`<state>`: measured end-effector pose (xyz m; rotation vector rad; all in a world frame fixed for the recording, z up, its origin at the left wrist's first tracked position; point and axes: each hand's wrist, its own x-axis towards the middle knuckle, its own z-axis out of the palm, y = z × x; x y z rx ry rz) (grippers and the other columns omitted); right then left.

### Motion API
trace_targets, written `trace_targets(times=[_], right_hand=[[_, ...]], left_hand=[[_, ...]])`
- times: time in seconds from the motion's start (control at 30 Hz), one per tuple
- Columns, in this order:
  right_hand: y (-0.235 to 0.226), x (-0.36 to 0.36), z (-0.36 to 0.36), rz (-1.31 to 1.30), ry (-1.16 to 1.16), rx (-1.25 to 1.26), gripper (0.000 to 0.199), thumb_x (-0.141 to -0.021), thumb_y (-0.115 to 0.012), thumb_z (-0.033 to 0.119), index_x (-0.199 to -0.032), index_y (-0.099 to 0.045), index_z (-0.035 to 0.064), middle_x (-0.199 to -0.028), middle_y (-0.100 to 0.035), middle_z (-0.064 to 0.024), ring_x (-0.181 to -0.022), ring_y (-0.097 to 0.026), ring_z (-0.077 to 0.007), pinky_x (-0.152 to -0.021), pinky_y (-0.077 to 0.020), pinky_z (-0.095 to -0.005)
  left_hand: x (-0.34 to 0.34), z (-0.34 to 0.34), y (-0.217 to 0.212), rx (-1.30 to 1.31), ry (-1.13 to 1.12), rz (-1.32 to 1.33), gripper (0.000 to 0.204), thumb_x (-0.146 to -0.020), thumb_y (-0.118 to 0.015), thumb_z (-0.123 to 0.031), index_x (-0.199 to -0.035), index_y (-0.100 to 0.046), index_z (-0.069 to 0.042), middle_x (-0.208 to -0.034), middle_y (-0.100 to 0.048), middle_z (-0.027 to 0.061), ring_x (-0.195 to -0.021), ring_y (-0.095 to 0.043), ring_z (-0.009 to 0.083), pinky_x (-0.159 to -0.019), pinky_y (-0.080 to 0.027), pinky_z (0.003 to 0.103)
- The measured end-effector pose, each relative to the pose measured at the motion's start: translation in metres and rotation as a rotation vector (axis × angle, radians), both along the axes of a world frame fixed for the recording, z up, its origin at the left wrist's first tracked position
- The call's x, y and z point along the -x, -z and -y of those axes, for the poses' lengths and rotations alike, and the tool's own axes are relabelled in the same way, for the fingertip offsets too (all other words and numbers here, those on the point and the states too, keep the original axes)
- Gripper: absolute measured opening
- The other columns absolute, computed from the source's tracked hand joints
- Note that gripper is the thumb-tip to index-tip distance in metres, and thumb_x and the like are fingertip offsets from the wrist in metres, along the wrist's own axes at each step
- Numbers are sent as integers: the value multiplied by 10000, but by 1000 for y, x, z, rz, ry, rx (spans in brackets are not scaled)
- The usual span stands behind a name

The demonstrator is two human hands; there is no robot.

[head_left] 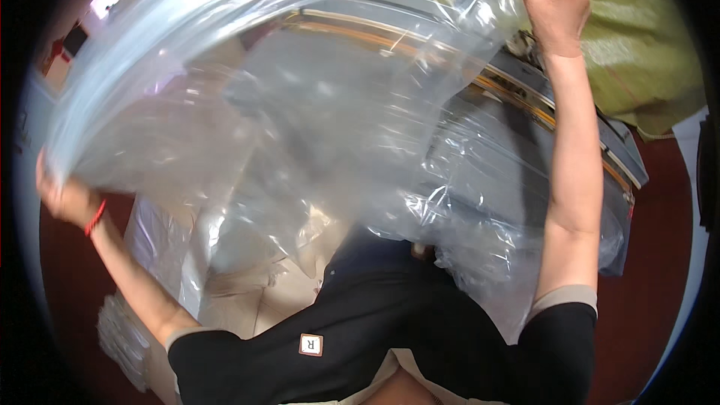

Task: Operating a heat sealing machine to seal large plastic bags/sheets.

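A large clear plastic bag is stretched wide across most of the view, crinkled and see-through. My left hand, with a red band at the wrist, grips its edge at the far left. My right hand is raised at the upper right and pinches the bag's opposite edge. Both arms are spread far apart. The bag's lower folds hang down in front of my black shirt.
Behind the plastic lies a dark grey case or machine with orange trim. A green woven sack sits at the upper right. More plastic sheets and a cardboard box lie at the lower left on a dark red floor.
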<state>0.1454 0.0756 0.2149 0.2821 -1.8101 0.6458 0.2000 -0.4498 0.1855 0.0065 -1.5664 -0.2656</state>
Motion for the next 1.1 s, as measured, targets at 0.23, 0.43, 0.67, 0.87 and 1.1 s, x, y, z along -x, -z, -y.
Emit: trace_targets(times=[0.23, 0.43, 0.67, 0.87, 1.1], right_hand=[[106, -25, -74, 313, -18, -145, 144, -737, -575, 86, -873, -623, 84, -832, -618, -75, -729, -605, -230, -630, -476, -293], [135, -81, -88, 434, -175, 21, 230, -729, -497, -68, -931, -582, 1, -859, -584, -113, -817, -571, -216, -701, -442, -263], [135, -145, -107, 180, 48, -400, 352, -579, -533, -69, -913, -581, 31, -923, -552, -111, -859, -559, -261, -713, -477, -324], [139, -189, -110, 157, 147, -695, 278, -627, -576, 41, -905, -580, 26, -962, -554, -78, -920, -539, -225, -723, -461, -324], [156, -247, -145, 568, 238, -645, 423, -643, -573, 59, -1063, -528, 82, -1173, -468, -64, -1096, -418, -224, -804, -380, -340]], left_hand=[[-49, 110, 230, 353, 132, 1319, 511, -669, -595, -92, -1141, -440, 29, -1092, -501, 188, -1022, -467, 295, -884, -375, 357], [-35, -93, 141, 49, 519, 1929, 441, -669, -654, -101, -1081, -520, -19, -1014, -580, 143, -943, -548, 271, -786, -431, 299], [36, -345, 56, 468, 1425, 1101, 537, -741, -590, -148, -1219, -383, -13, -1222, -429, 144, -1132, -411, 241, -932, -316, 315], [119, -513, 145, 423, 1507, 1131, 650, -774, -603, -340, -1259, -334, -1, -1204, -441, 157, -1117, -425, 213, -946, -310, 318], [59, -560, 127, -266, 2171, 1839, 108, -782, -608, -144, -835, -558, -64, -689, -529, -45, -533, -427, 14, -471, -329, 156]])
